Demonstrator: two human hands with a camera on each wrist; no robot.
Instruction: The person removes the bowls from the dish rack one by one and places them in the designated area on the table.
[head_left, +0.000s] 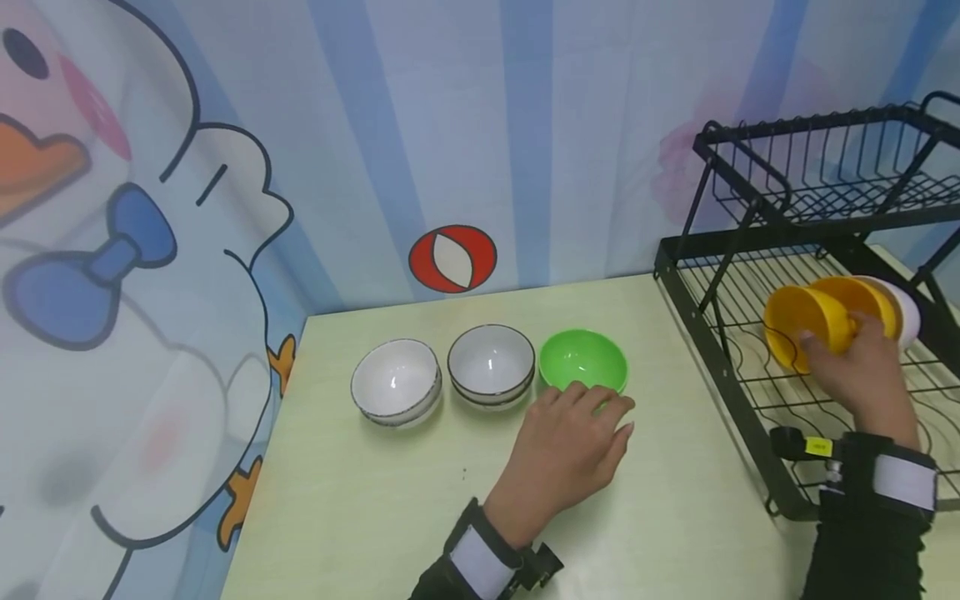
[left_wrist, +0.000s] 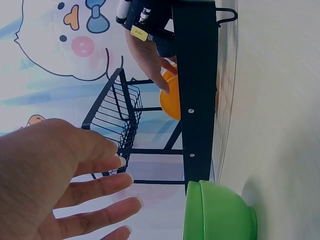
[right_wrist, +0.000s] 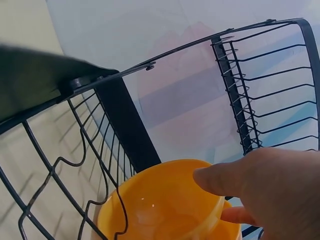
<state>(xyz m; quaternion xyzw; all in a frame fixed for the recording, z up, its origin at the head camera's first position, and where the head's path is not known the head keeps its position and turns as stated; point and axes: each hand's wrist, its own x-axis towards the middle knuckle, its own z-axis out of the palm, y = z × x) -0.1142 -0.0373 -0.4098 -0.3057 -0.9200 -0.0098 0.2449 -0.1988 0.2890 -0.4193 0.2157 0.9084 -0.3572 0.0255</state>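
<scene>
My right hand (head_left: 862, 371) grips the rim of the front yellow bowl (head_left: 798, 325) in the lower rack. In the right wrist view, the thumb (right_wrist: 217, 180) lies over the bowl's near side and the fingers go behind its rim. A second yellow bowl (head_left: 862, 298) and a white bowl (head_left: 903, 312) stand on edge behind it. My left hand (head_left: 566, 446) hovers by the green bowls (head_left: 583, 354), fingers loosely bent and holding nothing. Two rims show on the green stack (left_wrist: 220, 212) in the left wrist view, apart from the fingers.
A black two-tier dish rack (head_left: 720, 375) stands at the right; its upper basket (head_left: 825, 196) overhangs the back of the lower tier. White dark-rimmed bowls sit in a left stack (head_left: 396, 379) and a middle stack (head_left: 491, 362) on the pale table (head_left: 337, 500). A printed curtain (head_left: 585, 150) hangs behind.
</scene>
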